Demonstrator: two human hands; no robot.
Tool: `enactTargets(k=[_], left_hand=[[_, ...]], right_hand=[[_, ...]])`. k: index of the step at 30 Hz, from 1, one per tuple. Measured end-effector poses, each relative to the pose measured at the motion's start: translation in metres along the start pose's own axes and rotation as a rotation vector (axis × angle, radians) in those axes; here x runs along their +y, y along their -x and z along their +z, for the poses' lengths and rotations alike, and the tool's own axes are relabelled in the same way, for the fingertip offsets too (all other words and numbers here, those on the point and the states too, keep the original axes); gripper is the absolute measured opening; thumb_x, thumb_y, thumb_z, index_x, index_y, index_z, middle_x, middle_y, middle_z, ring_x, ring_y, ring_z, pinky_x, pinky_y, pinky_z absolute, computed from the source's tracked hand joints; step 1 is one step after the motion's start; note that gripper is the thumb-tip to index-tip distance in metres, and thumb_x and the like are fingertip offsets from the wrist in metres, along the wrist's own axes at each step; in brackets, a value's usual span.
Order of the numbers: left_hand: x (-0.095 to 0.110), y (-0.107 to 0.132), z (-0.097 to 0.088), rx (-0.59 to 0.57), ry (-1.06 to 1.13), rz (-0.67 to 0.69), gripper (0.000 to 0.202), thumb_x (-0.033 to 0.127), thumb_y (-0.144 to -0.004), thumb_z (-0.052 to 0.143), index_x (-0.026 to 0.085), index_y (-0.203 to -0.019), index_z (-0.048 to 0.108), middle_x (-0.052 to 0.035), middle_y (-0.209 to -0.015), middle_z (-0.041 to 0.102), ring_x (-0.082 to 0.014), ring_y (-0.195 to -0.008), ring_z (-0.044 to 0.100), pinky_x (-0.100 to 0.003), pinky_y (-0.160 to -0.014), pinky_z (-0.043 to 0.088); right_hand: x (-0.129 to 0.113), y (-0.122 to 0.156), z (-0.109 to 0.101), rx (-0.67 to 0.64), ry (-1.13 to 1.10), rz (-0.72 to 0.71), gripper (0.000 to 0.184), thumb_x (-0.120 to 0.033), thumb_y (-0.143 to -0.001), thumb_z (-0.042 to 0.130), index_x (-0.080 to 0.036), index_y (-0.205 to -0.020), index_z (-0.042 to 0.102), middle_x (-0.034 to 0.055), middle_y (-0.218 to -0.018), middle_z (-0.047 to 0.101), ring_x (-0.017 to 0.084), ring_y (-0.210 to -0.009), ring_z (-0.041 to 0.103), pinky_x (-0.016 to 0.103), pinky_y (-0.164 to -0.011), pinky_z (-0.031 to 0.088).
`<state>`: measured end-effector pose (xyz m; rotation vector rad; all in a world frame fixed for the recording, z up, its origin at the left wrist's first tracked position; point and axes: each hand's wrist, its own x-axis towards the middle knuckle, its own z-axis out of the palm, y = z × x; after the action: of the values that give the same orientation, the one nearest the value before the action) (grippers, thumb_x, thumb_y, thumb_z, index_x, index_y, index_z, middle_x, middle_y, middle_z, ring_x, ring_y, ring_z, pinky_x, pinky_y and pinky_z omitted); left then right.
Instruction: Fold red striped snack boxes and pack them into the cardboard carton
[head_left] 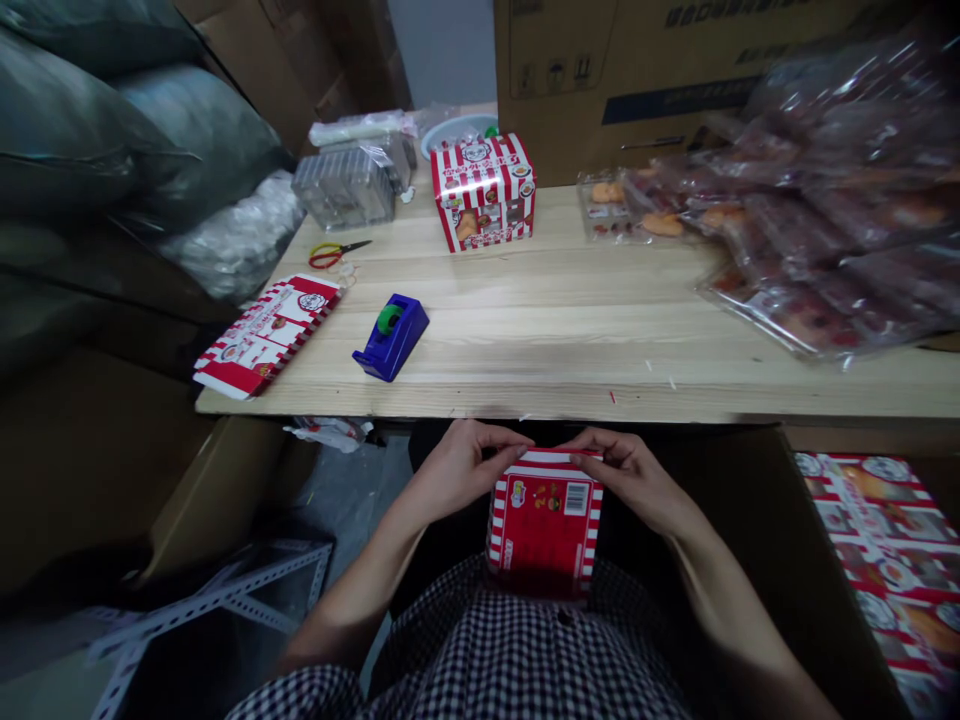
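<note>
A red and white striped cardboard box [546, 530] is held over my lap, below the front edge of the table. Its red back panel with a barcode faces up toward me. My left hand [480, 457] pinches the box's far left corner between thumb and fingers. At the far right corner, my right hand [626, 472] grips the same edge in a similar pinch. The fingertips of both hands lie along the white top edge. What is inside this box is hidden.
On the wooden table [525, 330] lie a blue tape dispenser [397, 335], scissors [330, 252], flattened boxes [270, 330], an upright striped box [484, 190] and bagged trays [810, 250]. Clear plastic cases [345, 187] stand at the back left. A carton at right holds striped boxes [889, 540].
</note>
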<state>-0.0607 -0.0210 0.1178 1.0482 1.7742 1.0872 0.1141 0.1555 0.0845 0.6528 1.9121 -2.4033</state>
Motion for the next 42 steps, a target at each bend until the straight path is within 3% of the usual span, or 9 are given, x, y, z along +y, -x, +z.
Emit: enactTargets(k=[5,8,12,16,22,26,30,37,42], left_hand=[[0.003,0.008,0.007,0.059,-0.166,0.067,0.03,0.034,-0.098,0.054,0.024,-0.117,0.074,-0.0067,-0.109,0.078,-0.022,-0.095,0.074,-0.035,-0.085,0.057],[0.004,0.015,0.008,0.026,-0.176,0.132,0.034,0.033,-0.097,0.057,0.024,-0.128,0.067,-0.0073,-0.123,0.073,-0.0223,-0.109,0.07,-0.038,-0.097,0.055],[0.002,0.026,0.009,0.011,-0.083,0.174,0.04,0.028,-0.095,0.06,0.026,-0.135,0.062,-0.0069,-0.134,0.066,-0.0215,-0.123,0.063,-0.041,-0.106,0.05],[-0.007,0.032,0.01,0.036,-0.021,0.178,0.035,0.026,-0.097,0.057,0.026,-0.131,0.065,-0.0073,-0.135,0.066,-0.0213,-0.126,0.061,-0.042,-0.109,0.048],[-0.021,0.04,0.013,0.072,0.015,0.259,0.036,0.022,-0.096,0.058,0.025,-0.131,0.066,-0.0079,-0.134,0.067,-0.0217,-0.125,0.063,-0.042,-0.109,0.05],[-0.021,0.044,0.021,0.22,0.175,0.174,0.037,0.024,-0.092,0.065,0.023,-0.129,0.066,-0.0099,-0.126,0.071,-0.0218,-0.114,0.069,-0.041,-0.1,0.057],[-0.025,0.042,0.028,0.328,0.106,0.195,0.03,0.025,-0.089,0.069,0.021,-0.119,0.072,-0.0085,-0.127,0.071,-0.0218,-0.117,0.068,-0.042,-0.104,0.054],[-0.035,0.039,0.016,0.241,0.041,0.205,0.03,0.025,-0.091,0.066,0.023,-0.121,0.071,-0.0078,-0.133,0.067,-0.0223,-0.121,0.065,-0.043,-0.107,0.052],[-0.023,0.044,0.006,0.199,0.133,0.24,0.024,0.019,-0.091,0.066,0.021,-0.113,0.075,-0.0095,-0.124,0.072,-0.0224,-0.115,0.069,-0.04,-0.1,0.056]], right_hand=[[0.005,0.004,0.0,0.022,0.03,-0.023,0.022,-0.043,-0.091,0.068,-0.023,-0.099,0.073,0.0032,-0.093,0.078,0.017,-0.078,0.071,0.03,-0.074,0.055],[0.005,0.01,-0.001,0.034,0.074,-0.072,0.025,-0.044,-0.093,0.064,-0.025,-0.106,0.074,0.0063,-0.115,0.075,0.022,-0.101,0.071,0.037,-0.091,0.055],[0.007,0.024,0.001,0.012,0.171,-0.142,0.031,-0.043,-0.1,0.054,-0.032,-0.123,0.07,0.0038,-0.147,0.056,0.026,-0.136,0.052,0.048,-0.114,0.04],[0.013,0.032,0.01,0.017,0.311,-0.242,0.037,-0.036,-0.101,0.054,-0.039,-0.137,0.059,-0.0019,-0.159,0.039,0.024,-0.148,0.034,0.052,-0.123,0.024],[0.014,0.035,0.019,0.026,0.388,-0.338,0.036,-0.03,-0.102,0.051,-0.039,-0.135,0.06,-0.0011,-0.151,0.052,0.025,-0.146,0.038,0.056,-0.121,0.028],[0.009,0.036,0.017,0.037,0.372,-0.313,0.034,-0.029,-0.101,0.052,-0.038,-0.132,0.063,0.0014,-0.147,0.056,0.026,-0.137,0.05,0.054,-0.117,0.037],[0.012,0.031,0.013,0.043,0.364,-0.288,0.034,-0.032,-0.101,0.053,-0.038,-0.132,0.064,0.0019,-0.147,0.056,0.027,-0.136,0.051,0.055,-0.116,0.038],[0.017,0.024,0.018,0.055,0.293,-0.23,0.034,-0.038,-0.098,0.059,-0.035,-0.131,0.065,0.0045,-0.147,0.055,0.028,-0.138,0.049,0.053,-0.117,0.036],[0.011,0.024,0.035,0.156,-0.152,0.024,0.038,-0.046,-0.093,0.064,-0.03,-0.127,0.066,0.0088,-0.131,0.069,0.028,-0.114,0.069,0.046,-0.099,0.054]])
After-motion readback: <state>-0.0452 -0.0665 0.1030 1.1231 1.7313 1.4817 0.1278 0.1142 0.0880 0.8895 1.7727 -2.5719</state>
